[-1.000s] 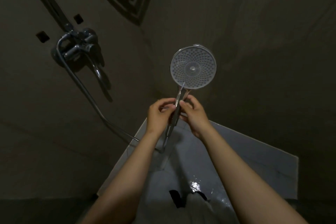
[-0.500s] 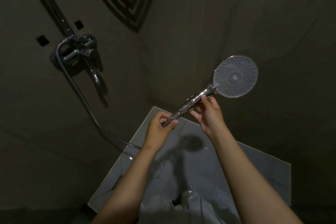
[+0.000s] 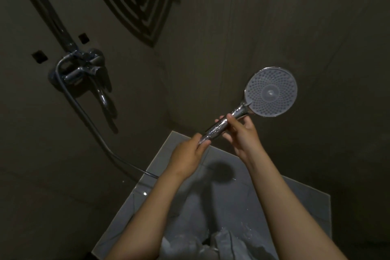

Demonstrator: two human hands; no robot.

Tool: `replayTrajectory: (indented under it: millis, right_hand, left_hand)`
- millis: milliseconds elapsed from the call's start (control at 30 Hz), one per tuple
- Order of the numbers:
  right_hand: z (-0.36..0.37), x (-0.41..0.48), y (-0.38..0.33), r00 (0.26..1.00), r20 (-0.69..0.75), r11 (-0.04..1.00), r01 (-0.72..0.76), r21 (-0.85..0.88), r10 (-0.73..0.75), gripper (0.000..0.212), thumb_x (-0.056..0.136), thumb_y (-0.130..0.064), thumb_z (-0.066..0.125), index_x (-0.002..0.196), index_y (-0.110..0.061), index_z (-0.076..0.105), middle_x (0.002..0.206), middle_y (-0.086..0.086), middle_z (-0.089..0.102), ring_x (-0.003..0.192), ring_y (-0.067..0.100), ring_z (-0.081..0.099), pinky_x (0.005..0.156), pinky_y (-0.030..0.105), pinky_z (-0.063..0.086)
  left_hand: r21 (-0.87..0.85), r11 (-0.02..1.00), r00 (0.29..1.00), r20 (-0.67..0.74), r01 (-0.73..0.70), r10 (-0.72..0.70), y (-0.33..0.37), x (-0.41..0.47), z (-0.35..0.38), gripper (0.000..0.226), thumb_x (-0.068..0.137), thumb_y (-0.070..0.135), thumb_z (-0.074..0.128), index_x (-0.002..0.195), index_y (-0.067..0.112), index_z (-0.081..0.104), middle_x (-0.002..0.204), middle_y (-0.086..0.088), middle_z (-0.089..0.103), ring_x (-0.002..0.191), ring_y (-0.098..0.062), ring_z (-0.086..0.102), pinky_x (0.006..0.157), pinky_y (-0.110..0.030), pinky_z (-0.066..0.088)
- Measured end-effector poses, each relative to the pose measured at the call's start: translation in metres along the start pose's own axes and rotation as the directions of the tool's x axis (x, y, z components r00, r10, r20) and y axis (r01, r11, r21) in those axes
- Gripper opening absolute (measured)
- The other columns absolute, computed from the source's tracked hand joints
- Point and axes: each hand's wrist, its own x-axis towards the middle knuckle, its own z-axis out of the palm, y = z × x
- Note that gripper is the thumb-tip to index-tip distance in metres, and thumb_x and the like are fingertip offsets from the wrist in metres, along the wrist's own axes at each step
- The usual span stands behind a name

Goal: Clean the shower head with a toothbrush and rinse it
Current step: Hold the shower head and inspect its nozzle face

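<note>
The shower head (image 3: pixel 271 92) juts up and right beyond the right hand (image 3: pixel 242 133), whose fingers curl round its chrome handle (image 3: pixel 219 127); the left hand (image 3: pixel 187 157) pinches the handle's lower end. Glistening chrome probably slips; it looks rigid and light, so grip mid-handle, firmly.

shower head (image 3: pixel 271 92) swung rightward, left hand (image 3: pixel 185 157) slid down it
</note>
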Motion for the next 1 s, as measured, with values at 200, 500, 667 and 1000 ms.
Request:
replayTrajectory:
  millis: [200, 500, 667, 1000]
  right_hand:
    - [0.000, -0.003, -0.003, 0.998, 0.068, 0.998, -0.008, -0.056, 0.011, 0.012, 0.092, -0.002, 0.050, 0.095, -0.013, 0.049, 0.090, 0.014, 0.064, 0.076, 0.019, 0.072, 0.073, 0.036, 0.059]
    - [-0.002, -0.003, 0.006, 1.000, -0.011, 1.000, 0.004, 0.005, -0.004, 0.016, 0.092, 0.001, 0.050, 0.094, -0.015, 0.047, 0.091, 0.012, 0.064, 0.076, 0.017, 0.072, 0.078, 0.037, 0.056]
    - [0.002, -0.004, 0.012, 0.998, -0.058, 0.996, 0.031, 0.080, -0.026, 0.016, 0.093, -0.001, 0.050, 0.094, -0.016, 0.045, 0.092, 0.011, 0.064, 0.075, 0.014, 0.072, 0.062, 0.027, 0.058]
    - [0.001, -0.002, 0.007, 0.999, -0.036, 0.995, 0.040, 0.091, -0.037, 0.016, 0.092, 0.000, 0.051, 0.096, -0.015, 0.045, 0.092, 0.010, 0.066, 0.081, 0.018, 0.072, 0.072, 0.032, 0.058]
  left_hand:
    - [-0.592, 0.748, 0.928, 0.362, 0.300, -0.086, 0.001, -0.004, -0.002, 0.038, 0.102, 0.029, 0.032, 0.073, 0.012, 0.049, 0.044, 0.006, 0.050, 0.046, -0.013, 0.052, 0.055, -0.022, 0.046]
    - [-0.707, 0.664, 0.969, 0.176, 0.245, -0.171, -0.012, 0.000, -0.007, 0.050, 0.074, -0.003, 0.073, 0.118, 0.011, 0.052, 0.081, -0.005, 0.065, 0.071, -0.006, 0.064, 0.073, -0.009, 0.048]
    - [-0.657, 0.747, 0.988, -0.025, 0.100, -0.154, -0.011, 0.005, -0.003, 0.035, 0.068, -0.011, 0.074, 0.095, 0.006, 0.059, 0.081, -0.006, 0.064, 0.067, 0.002, 0.060, 0.065, -0.008, 0.047]
    - [-0.559, 0.822, 0.994, 0.047, 0.106, -0.096, -0.008, 0.010, -0.008, 0.027, 0.099, 0.015, 0.044, 0.078, 0.010, 0.060, 0.064, -0.001, 0.058, 0.063, -0.003, 0.050, 0.067, -0.017, 0.039]
